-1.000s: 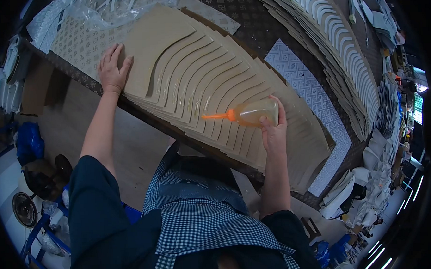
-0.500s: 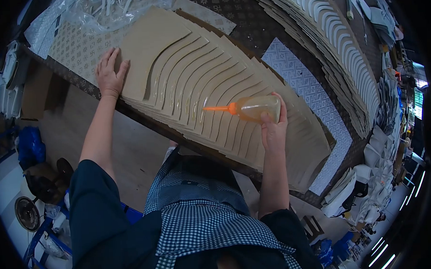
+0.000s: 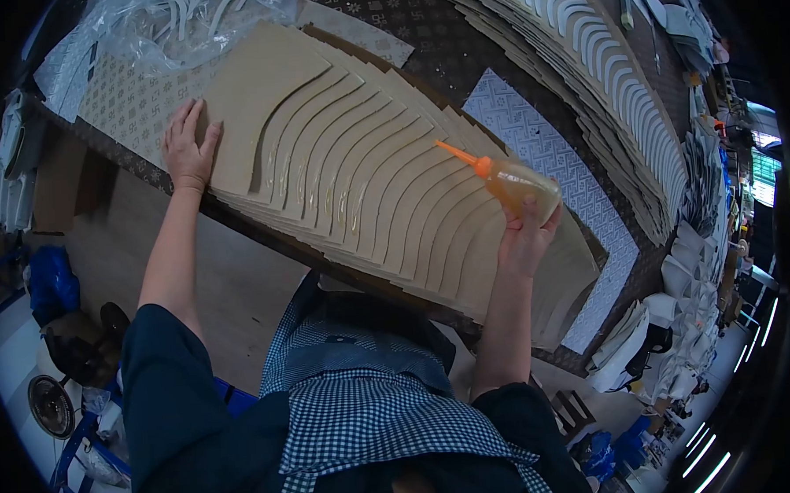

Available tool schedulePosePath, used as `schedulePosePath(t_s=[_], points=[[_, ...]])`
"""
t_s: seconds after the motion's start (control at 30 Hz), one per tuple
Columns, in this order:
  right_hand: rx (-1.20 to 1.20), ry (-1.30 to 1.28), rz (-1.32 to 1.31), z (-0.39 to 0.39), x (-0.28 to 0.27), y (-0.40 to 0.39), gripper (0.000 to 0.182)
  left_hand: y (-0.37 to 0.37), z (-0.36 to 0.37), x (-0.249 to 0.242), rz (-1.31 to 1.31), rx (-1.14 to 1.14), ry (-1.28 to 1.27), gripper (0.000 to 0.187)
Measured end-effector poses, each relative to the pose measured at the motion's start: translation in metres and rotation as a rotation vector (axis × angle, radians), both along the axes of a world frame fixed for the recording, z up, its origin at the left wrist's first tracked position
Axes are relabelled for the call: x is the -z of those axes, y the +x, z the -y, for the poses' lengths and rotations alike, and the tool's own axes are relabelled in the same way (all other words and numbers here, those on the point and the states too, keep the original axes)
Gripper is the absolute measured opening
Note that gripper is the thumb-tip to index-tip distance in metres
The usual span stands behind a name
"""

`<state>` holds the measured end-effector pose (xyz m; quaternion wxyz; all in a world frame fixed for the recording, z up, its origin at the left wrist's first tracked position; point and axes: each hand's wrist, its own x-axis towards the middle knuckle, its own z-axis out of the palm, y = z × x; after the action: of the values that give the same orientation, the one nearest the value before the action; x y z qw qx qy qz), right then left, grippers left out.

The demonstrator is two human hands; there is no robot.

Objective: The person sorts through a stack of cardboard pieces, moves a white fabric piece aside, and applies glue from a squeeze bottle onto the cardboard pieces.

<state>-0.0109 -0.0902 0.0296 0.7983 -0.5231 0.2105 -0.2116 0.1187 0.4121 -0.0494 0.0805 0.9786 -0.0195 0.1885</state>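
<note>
- Glue bottle (image 3: pixel 517 183) with orange nozzle (image 3: pixel 460 155) is sitting in the right hand (image 3: pixel 524 236), which is gripping it from below, fingers wrapping the translucent body.
- Nozzle is pointing up-left, its tip hovering just over the fanned cardboard pieces (image 3: pixel 365 168); cannot tell if the tip is touching.
- Cardboard pieces are lying overlapped in a long fan across the worktable (image 3: pixel 457 50), each showing a curved edge strip; several strips are looking wet and shiny.
- Left hand (image 3: pixel 186 148) is lying open and flat, palm down, pressing on the left end of the fan at the large top piece (image 3: pixel 260 89).
- Patterned paper sheet (image 3: pixel 124 95) is lying under the left end of the fan, touching the left hand's fingers.
- Another patterned sheet (image 3: pixel 554 165) is lying just beyond the bottle, partly under the fan.
- Clear plastic bag (image 3: pixel 187 22) with white strips is sitting at the top left, near the top piece.
- Second long fan of curved white pieces (image 3: pixel 598 53) is running along the far side of the table, well apart from the hands.
- Checked apron (image 3: pixel 367 406) and dark sleeves (image 3: pixel 168 406) are filling the bottom of the view.
</note>
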Motion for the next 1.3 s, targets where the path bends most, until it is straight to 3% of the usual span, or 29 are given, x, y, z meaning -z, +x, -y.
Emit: schedulePosePath(t_s=[1.3], points=[[-0.407, 0.066, -0.157, -0.023, -0.005, -0.012, 0.067, 0.001, -0.002, 0.004, 0.002, -0.007, -0.045, 0.053]])
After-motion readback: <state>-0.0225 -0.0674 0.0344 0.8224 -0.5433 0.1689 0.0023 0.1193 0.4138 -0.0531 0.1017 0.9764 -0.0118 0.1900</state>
